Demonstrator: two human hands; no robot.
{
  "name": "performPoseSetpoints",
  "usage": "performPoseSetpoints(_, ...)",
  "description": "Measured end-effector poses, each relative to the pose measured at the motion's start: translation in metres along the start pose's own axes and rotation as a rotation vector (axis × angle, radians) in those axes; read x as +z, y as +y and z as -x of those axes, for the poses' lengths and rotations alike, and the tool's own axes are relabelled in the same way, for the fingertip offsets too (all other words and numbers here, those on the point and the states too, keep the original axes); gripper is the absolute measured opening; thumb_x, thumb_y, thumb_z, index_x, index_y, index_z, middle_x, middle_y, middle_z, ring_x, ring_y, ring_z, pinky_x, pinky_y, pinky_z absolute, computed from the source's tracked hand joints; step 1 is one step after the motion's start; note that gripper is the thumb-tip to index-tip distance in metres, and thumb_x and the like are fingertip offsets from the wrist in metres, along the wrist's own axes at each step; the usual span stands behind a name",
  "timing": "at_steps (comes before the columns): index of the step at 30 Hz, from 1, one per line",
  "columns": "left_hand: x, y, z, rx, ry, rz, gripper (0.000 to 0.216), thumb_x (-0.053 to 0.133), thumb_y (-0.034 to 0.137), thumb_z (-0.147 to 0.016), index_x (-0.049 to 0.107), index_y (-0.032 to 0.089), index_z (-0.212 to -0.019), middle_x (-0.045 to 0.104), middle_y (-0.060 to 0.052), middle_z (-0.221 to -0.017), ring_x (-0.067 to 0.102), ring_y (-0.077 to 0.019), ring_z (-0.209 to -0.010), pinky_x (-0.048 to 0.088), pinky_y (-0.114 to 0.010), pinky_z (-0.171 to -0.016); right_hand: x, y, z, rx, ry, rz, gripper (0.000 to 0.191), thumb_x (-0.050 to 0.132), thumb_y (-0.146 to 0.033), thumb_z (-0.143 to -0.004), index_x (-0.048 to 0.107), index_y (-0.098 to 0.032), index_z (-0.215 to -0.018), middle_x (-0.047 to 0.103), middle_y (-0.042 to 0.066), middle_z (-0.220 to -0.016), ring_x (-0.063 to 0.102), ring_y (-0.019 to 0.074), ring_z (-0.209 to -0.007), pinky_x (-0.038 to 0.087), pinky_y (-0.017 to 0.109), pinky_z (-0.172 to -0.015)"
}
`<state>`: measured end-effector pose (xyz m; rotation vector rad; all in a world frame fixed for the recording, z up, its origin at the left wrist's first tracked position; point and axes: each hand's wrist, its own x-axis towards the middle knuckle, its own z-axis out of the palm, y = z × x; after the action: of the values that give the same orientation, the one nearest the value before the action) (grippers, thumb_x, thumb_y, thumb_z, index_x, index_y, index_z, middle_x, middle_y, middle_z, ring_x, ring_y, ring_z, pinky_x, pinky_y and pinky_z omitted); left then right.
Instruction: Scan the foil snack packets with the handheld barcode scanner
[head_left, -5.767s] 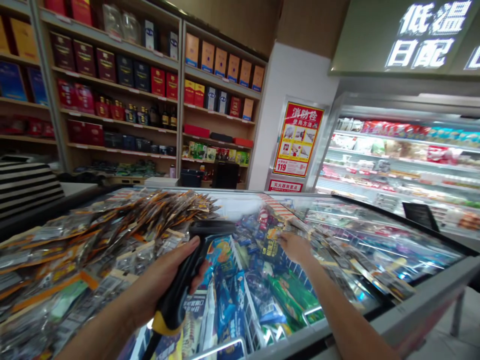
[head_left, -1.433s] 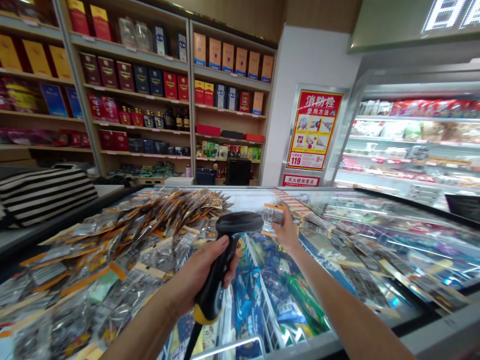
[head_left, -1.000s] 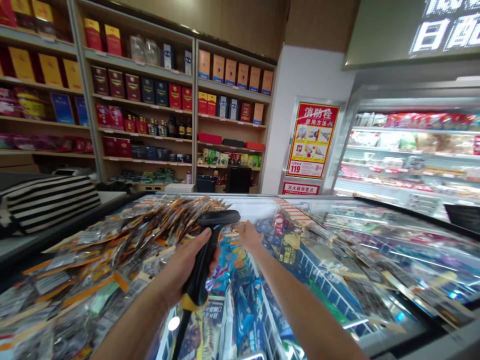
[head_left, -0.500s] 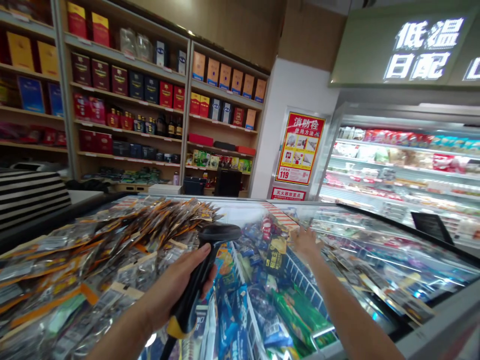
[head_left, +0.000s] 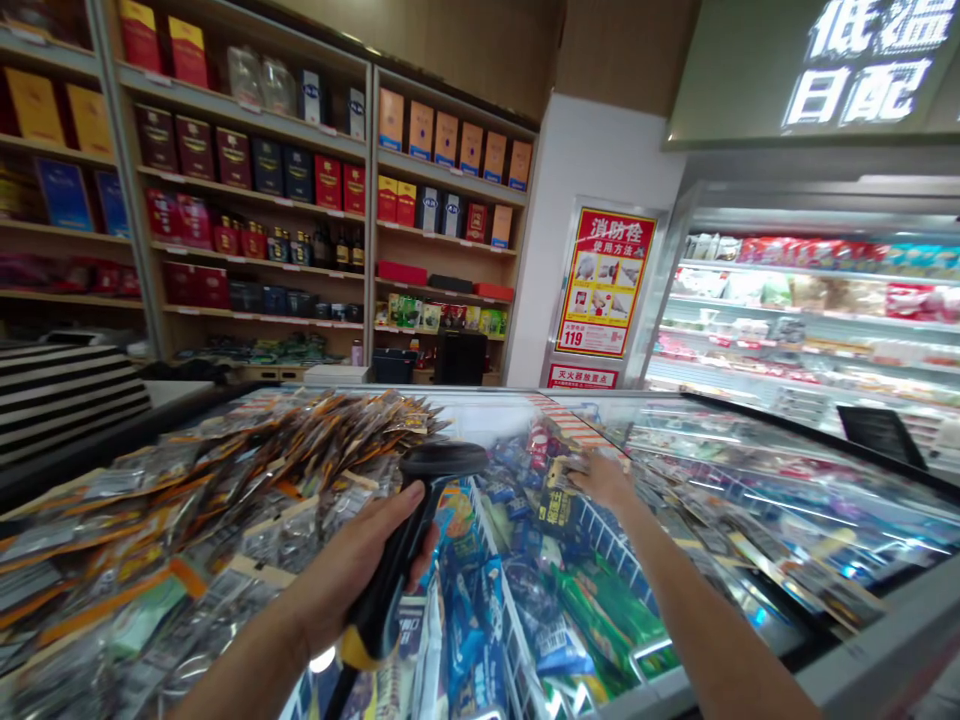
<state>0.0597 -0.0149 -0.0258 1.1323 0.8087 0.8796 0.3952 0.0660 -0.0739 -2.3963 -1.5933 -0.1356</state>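
Observation:
My left hand (head_left: 352, 570) is closed round the handle of a black barcode scanner (head_left: 420, 520) with a yellow band; its head points away from me over the open chest freezer (head_left: 540, 600). My right hand (head_left: 604, 480) reaches out over the freezer to the edge of the glass lid. Its fingers pinch a small clear packet with an orange header (head_left: 568, 466). Just below that hand a dark bag with yellow lettering (head_left: 553, 512) stands among the frozen goods.
A big heap of orange-topped clear packets (head_left: 225, 490) covers the left lid, and more packets (head_left: 750, 540) lie on the right glass lid. Wire dividers (head_left: 495, 590) split the freezer. Shelves of boxed bottles (head_left: 300, 200) and a chiller cabinet (head_left: 810, 310) stand behind.
My right hand held a packet up by the scanner, swung left to the heap, then back right to the lid edge, where it now pinches a packet. The scanner stayed in my left hand.

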Motion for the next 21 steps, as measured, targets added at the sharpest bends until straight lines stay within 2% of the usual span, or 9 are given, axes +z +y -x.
performPoseSetpoints(2,0.000,0.000,0.001,0.000,0.012,0.009,0.037,0.048,0.049,-0.069,0.054,0.013,-0.062,0.054,-0.001,-0.055,0.043,-0.0065,-0.041,0.036,-0.018,-0.040,0.001,0.000,0.002,0.003,0.041,-0.004,0.053,0.043,-0.050,-0.067,0.045,-0.025,-0.113,0.055,0.010,-0.106,0.047,0.0290,-0.099,0.034,0.042,-0.076)
performPoseSetpoints(6,-0.001,0.000,0.001,-0.003,0.001,0.008,0.037,0.046,0.049,-0.070,0.053,0.014,-0.063,0.055,-0.001,-0.057,0.043,-0.0068,-0.042,0.037,-0.019,-0.041,-0.002,-0.006,0.010,-0.070,0.010,0.007,0.044,0.025,-0.051,-0.076,0.052,-0.032,-0.105,0.056,0.007,-0.105,0.047,0.0281,-0.099,0.031,0.047,-0.078)
performPoseSetpoints(8,-0.001,0.000,0.001,0.006,-0.014,-0.009,0.038,0.044,0.050,-0.071,0.053,0.014,-0.061,0.055,-0.002,-0.058,0.043,-0.0067,-0.042,0.036,-0.018,-0.042,-0.005,-0.011,0.013,-0.121,0.052,0.013,0.041,0.032,-0.047,-0.075,0.050,-0.031,-0.108,0.055,0.007,-0.105,0.046,0.0276,-0.100,0.030,0.046,-0.079)
performPoseSetpoints(10,-0.002,0.000,0.001,0.018,-0.026,-0.026,0.039,0.043,0.050,-0.072,0.053,0.013,-0.060,0.055,-0.002,-0.058,0.042,-0.0066,-0.042,0.036,-0.018,-0.042,-0.009,-0.017,0.014,-0.158,0.130,0.004,0.047,0.045,-0.041,-0.069,0.046,-0.027,-0.113,0.053,0.008,-0.106,0.044,0.0268,-0.101,0.030,0.041,-0.079)
performPoseSetpoints(12,-0.002,0.001,0.001,0.022,-0.029,-0.033,0.039,0.043,0.050,-0.072,0.053,0.013,-0.060,0.054,-0.001,-0.056,0.043,-0.0069,-0.043,0.035,-0.018,-0.042,-0.013,-0.023,0.015,-0.170,0.187,-0.033,0.045,0.051,-0.035,-0.064,0.050,-0.024,-0.108,0.054,0.008,-0.103,0.045,0.0255,-0.099,0.031,0.037,-0.078)
performPoseSetpoints(14,-0.002,0.001,0.002,0.020,-0.025,-0.034,0.040,0.043,0.050,-0.072,0.053,0.013,-0.060,0.053,-0.001,-0.054,0.043,-0.0072,-0.042,0.035,-0.018,-0.042,-0.017,-0.031,0.016,-0.141,0.235,-0.108,0.036,0.052,-0.034,-0.063,0.055,-0.022,-0.097,0.057,0.007,-0.095,0.049,0.0242,-0.092,0.033,0.035,-0.075)
performPoseSetpoints(17,-0.002,0.002,0.003,0.011,-0.024,-0.027,0.040,0.043,0.050,-0.072,0.053,0.013,-0.060,0.053,-0.001,-0.054,0.043,-0.0070,-0.042,0.035,-0.018,-0.042,-0.015,-0.043,0.022,-0.150,0.244,-0.378,0.028,0.049,-0.035,-0.065,0.055,-0.019,-0.088,0.060,0.005,-0.080,0.053,0.0211,-0.079,0.037,0.032,-0.069)
performPoseSetpoints(21,-0.001,0.003,0.004,0.018,-0.023,0.010,0.037,0.044,0.048,-0.072,0.053,0.013,-0.062,0.054,-0.001,-0.055,0.044,-0.0068,-0.042,0.035,-0.018,-0.041,0.000,-0.059,0.031,-0.178,0.046,-1.018,0.029,0.052,-0.032,-0.063,0.053,-0.018,-0.088,0.062,0.003,-0.076,0.055,0.0174,-0.069,0.041,0.029,-0.062)
